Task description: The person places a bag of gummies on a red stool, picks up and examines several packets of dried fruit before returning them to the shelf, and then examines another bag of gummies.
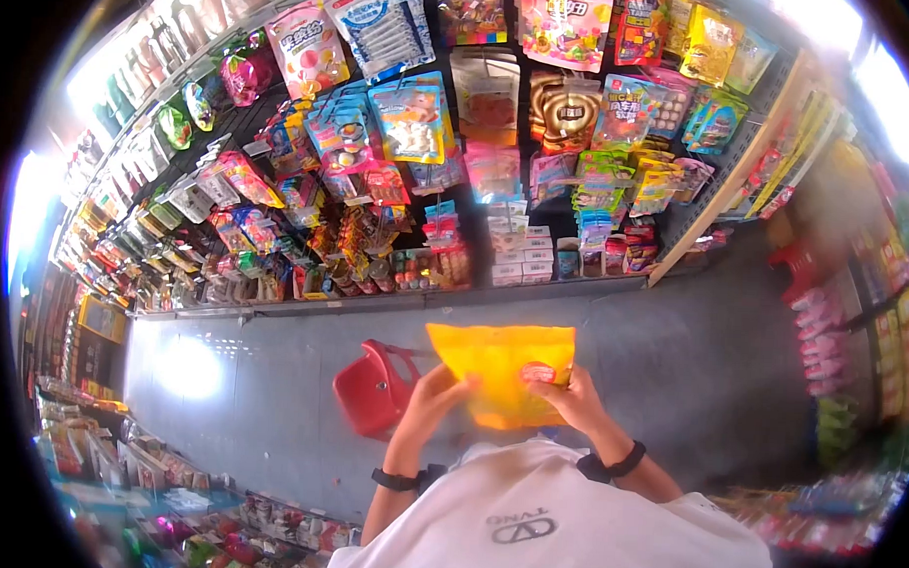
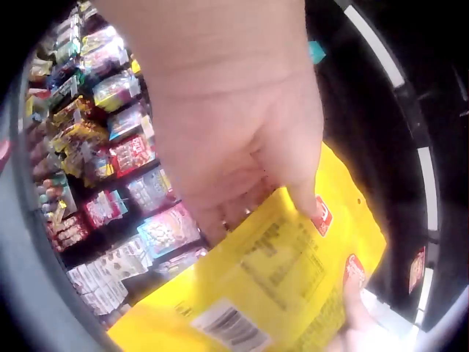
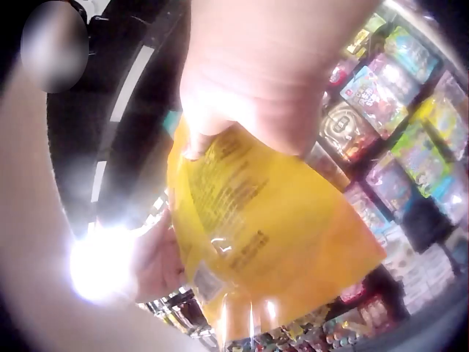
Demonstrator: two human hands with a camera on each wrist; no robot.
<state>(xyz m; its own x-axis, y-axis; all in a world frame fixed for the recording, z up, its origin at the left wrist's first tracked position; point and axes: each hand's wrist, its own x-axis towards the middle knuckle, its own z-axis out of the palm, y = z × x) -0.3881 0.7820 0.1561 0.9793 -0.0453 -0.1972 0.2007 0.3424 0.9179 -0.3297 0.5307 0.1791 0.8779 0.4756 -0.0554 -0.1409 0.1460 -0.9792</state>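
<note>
A yellow snack bag (image 1: 502, 361) is held in front of the person's white shirt, over the floor. The left hand (image 1: 437, 396) grips its left side, and the right hand (image 1: 577, 400) pinches its right side, thumb on the near face beside a red label. In the left wrist view, printed text and a barcode show on the bag (image 2: 271, 282); the left thumb lies over its edge while the other fingers go behind it. Seen from the right wrist, the bag (image 3: 256, 213) hangs below the right hand (image 3: 253, 110), with the left hand (image 3: 157, 257) at its far edge.
Ahead stands a wall rack of hanging candy bags (image 1: 410, 122), with small white boxes (image 1: 521, 256) on its lower right. A red plastic stool (image 1: 373, 389) is on the grey floor (image 1: 262, 362) to the left. More packed shelves (image 1: 206, 526) lie at the lower left and along the right.
</note>
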